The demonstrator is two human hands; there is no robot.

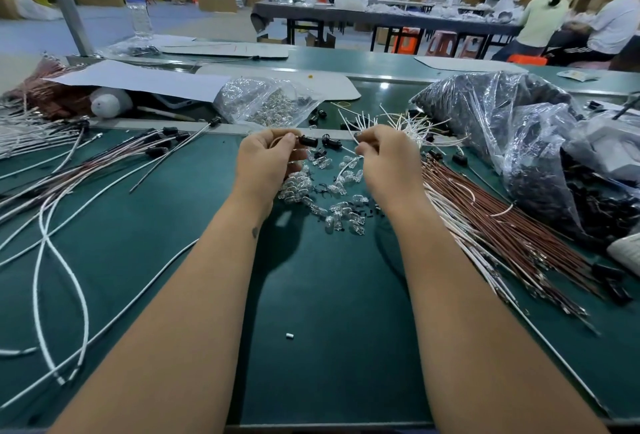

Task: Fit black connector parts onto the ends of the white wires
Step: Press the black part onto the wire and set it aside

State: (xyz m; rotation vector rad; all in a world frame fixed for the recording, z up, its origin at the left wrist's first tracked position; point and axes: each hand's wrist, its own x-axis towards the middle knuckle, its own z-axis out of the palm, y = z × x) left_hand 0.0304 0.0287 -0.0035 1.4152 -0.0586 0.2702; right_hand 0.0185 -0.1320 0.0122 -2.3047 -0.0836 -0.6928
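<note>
White wires (408,123) are everywhere on this green table (329,295), so going from the big stuff down: the biggest thing is the clear plastic bag of black parts (512,128) on the right, then the long sheaf of brown and white leads (502,225) fanned out beside the right forearm, then the finished-looking cables (104,163) with black ends off to the left. A smaller clear bag of shiny bits (266,104) sits at the back, and a scatter of little glass bulbs (332,191) lies right under the hands.

Now the actual work. The left hand (266,163) is pinching a black connector (308,141) between thumb and fingertips, barrel pointing toward the other hand. The right hand (388,159) is closed on a small dark piece at its fingertips with a thin white wire running down from it (can't tell if that's a terminal or another connector bit, too small). A loose black connector part (330,141) lies on the table between the two hands.

Looks to me like the mating step: parts picked, held close but still apart. Next move probably calls for lining the wire end up square with the connector's opening and pushing it home without bending it.
</note>
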